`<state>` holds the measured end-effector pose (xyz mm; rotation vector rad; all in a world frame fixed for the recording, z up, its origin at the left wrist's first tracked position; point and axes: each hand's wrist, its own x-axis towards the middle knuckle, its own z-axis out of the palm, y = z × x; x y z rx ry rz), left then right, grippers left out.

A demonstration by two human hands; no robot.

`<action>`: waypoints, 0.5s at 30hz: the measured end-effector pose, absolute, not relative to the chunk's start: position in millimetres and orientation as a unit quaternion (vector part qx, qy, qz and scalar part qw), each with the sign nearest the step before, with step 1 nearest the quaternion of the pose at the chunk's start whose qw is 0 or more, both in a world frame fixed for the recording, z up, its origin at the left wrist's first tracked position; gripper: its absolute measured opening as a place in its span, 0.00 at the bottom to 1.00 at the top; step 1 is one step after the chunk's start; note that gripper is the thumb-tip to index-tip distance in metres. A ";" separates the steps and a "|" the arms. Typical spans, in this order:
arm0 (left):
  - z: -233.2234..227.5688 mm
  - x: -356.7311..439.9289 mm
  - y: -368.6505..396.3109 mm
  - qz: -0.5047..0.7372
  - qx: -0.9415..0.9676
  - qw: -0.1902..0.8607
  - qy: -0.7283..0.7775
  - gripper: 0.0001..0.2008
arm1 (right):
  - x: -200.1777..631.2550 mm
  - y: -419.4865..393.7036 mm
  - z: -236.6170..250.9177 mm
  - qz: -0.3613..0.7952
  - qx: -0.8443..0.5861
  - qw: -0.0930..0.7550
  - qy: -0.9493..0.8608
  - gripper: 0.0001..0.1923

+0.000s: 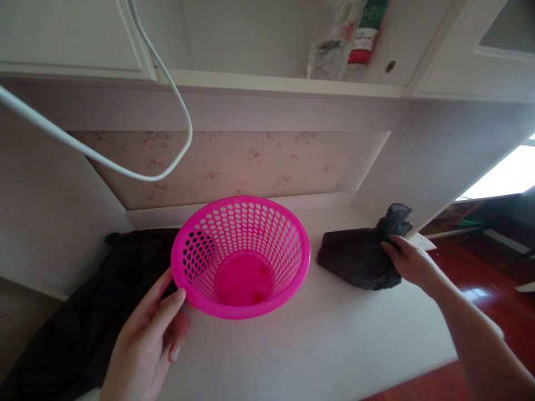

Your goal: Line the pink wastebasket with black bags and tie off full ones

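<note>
My left hand (148, 334) grips the near-left rim of a bright pink perforated plastic basket (242, 253), tilting it so its empty inside faces me. It sits over the white desk (313, 345). To the right, my right hand (412, 262) rests on a knotted black plastic bag (359, 256) lying on the desk, with the fingers against the bag's right side near its knot.
A black garment (104, 301) is draped over the desk's left end. A white cable (125, 167) loops down in front of the floral back panel. An upper shelf holds a bottle (361, 39) in clear plastic. Red wooden floor (480, 273) lies to the right.
</note>
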<state>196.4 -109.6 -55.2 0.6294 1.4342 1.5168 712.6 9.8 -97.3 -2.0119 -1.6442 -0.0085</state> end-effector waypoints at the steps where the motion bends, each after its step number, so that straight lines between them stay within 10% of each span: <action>1: -56.2 197.0 -111.2 0.617 0.255 0.462 0.584 0.33 | 711.2 9.5 -89.2 -0.006 -0.745 0.269 -0.610 0.14; 15: -58.1 195.1 -113.0 0.619 0.226 0.497 0.564 0.39 | 638.0 -0.7 72.1 -0.112 -0.736 0.302 -0.595 0.19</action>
